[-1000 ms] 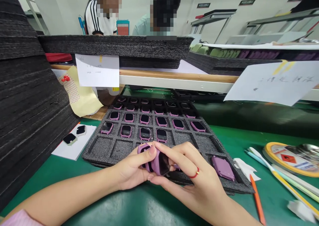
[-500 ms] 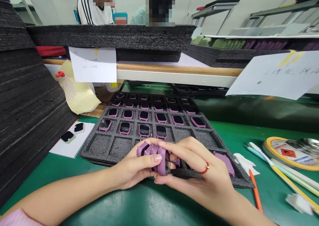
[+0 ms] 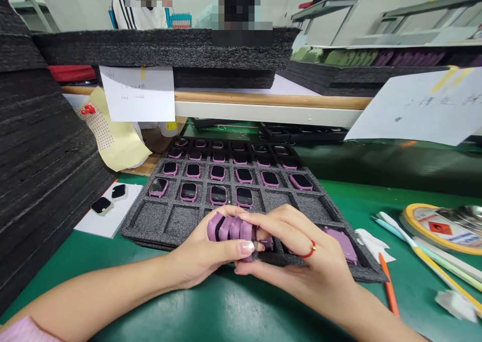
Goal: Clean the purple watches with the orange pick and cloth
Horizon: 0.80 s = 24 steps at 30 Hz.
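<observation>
A short row of purple smartwatch cases sits upright between my two hands, just over the near edge of a black foam tray. My left hand is closed around them, its thumb pressing along the front. The fingers and thumb of my right hand pinch the right end, where a dark, clear-looking part shows between the fingertips. Purple smartwatches with black screens lie in several rows of the tray's pockets. Another purple piece rests at the tray's right corner, beyond my right hand.
Two pale watches lie on white paper at the left. Tall stacks of black foam stand beside them. On the right are a yellow tape roll, an orange stick, brushes and crumpled tissue. A shelf crosses behind; people sit beyond.
The rightmost case, earlier tilted and showing its broad rim, now lines up with the other cases. My left thumb has slid slightly right and down. Both hands keep their hold.
</observation>
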Each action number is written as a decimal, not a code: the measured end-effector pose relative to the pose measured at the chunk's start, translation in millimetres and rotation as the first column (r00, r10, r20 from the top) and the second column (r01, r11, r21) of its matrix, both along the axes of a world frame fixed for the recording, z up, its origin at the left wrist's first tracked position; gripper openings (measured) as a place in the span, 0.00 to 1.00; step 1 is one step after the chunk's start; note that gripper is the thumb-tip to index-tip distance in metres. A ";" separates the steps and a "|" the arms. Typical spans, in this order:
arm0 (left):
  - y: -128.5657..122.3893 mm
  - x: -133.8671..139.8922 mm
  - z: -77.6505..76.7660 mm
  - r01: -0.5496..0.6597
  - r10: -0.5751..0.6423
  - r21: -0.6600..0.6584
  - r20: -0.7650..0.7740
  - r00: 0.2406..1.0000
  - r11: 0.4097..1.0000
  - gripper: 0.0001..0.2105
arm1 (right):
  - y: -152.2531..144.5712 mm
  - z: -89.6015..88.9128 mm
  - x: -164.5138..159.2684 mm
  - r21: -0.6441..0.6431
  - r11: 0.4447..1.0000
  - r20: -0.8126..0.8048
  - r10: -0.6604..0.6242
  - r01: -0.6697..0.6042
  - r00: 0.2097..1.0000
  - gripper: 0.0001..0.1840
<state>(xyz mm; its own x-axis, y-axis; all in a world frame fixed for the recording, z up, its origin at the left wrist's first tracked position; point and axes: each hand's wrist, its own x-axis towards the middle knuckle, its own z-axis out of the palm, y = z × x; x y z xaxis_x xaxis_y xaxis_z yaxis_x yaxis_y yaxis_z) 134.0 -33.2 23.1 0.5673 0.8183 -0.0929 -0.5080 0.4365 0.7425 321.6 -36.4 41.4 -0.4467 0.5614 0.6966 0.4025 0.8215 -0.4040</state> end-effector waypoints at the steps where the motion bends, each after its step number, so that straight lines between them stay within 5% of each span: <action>1: 0.0 0.1 -0.1 0.001 -0.001 -0.009 0.006 1.000 1.000 0.23 | 0.4 0.5 0.4 -0.005 1.000 -0.003 0.003 -0.003 1.000 0.28; 24: -0.7 1.7 2.3 -0.026 0.025 -0.072 -0.008 1.000 0.997 0.24 | 0.7 3.1 -1.1 -0.019 0.996 -0.064 0.086 -0.087 0.994 0.31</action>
<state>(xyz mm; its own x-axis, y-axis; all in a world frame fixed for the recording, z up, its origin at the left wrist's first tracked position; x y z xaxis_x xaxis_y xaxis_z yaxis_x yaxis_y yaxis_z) 135.7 -33.8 25.3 0.5454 0.8235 -0.1561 -0.5143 0.4758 0.7135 320.5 -35.6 44.5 -0.4499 0.5380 0.7129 0.3034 0.8428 -0.4446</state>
